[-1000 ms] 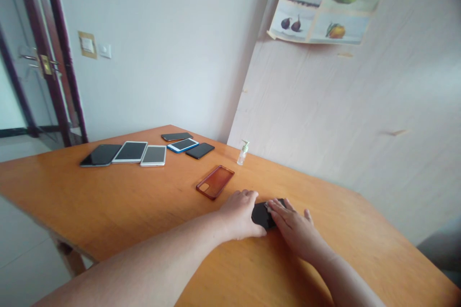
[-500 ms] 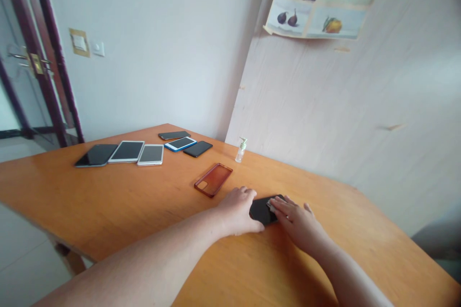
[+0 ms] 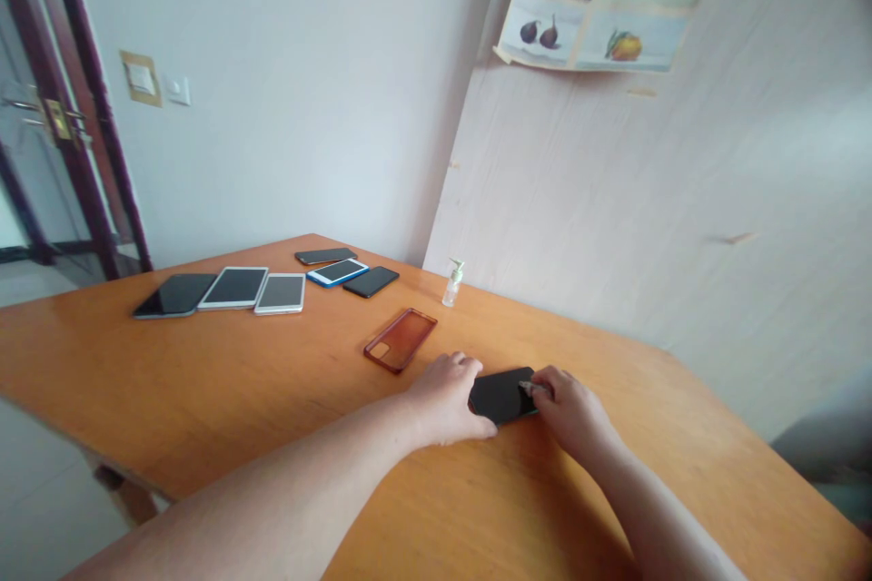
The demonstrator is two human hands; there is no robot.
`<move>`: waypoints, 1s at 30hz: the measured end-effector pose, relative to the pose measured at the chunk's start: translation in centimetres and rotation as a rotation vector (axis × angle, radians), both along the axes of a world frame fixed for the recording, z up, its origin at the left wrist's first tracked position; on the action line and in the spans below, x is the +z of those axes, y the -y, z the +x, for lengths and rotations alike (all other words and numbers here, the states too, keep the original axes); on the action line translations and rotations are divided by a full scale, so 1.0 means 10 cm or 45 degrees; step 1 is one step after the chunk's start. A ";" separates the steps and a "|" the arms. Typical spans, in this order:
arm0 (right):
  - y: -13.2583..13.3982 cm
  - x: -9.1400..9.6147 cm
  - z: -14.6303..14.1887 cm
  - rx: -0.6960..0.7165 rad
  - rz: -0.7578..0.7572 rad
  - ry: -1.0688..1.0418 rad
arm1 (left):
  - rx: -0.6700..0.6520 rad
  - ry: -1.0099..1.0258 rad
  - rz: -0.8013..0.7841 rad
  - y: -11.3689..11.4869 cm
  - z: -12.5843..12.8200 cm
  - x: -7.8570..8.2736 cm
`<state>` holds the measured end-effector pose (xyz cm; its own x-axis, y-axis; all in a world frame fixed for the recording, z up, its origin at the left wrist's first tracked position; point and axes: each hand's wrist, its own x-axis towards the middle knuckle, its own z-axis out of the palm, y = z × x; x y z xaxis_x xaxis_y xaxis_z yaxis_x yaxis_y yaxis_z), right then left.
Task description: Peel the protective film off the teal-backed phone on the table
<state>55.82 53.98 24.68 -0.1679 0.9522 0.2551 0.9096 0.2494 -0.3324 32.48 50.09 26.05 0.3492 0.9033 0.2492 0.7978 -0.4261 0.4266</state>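
A black phone (image 3: 500, 394) lies flat on the orange wooden table (image 3: 272, 381) between my two hands. My left hand (image 3: 446, 398) rests against the phone's left edge, fingers curled down beside it and thumb along its near side. My right hand (image 3: 570, 410) is at the phone's right end, fingers pinched on a small pale scrap (image 3: 530, 388) that I cannot make out, pressed on the screen.
A reddish-brown phone case (image 3: 401, 339) lies left of my hands. A small clear pump bottle (image 3: 451, 283) stands by the wall. Several phones and tablets (image 3: 235, 287) lie in a row at the far left. A fruit poster (image 3: 592, 0) hangs on the right wall.
My right hand has slid from the middle of the phone to its right end and its fingers have curled into a pinch. More of the dark screen shows. My left hand has stayed put.
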 end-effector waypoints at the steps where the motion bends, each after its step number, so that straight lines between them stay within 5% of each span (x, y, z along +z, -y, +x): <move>1: -0.02 0.00 0.04 -0.054 -0.001 0.035 | 0.007 -0.011 0.003 0.00 0.00 0.00; 10: 0.32 0.12 -0.36 0.273 -0.053 -0.067 | 0.106 -0.121 -0.013 0.01 -0.03 0.04; 19: 0.02 0.05 0.05 -0.032 0.017 0.039 | 0.095 -0.112 -0.018 0.01 -0.03 0.07; 26: 0.34 0.08 -0.37 0.426 -0.022 -0.070 | 0.099 -0.100 -0.029 0.01 -0.04 0.07; 30: 0.17 0.06 -0.15 0.213 -0.004 -0.019 | 0.089 -0.103 -0.020 0.00 -0.04 0.06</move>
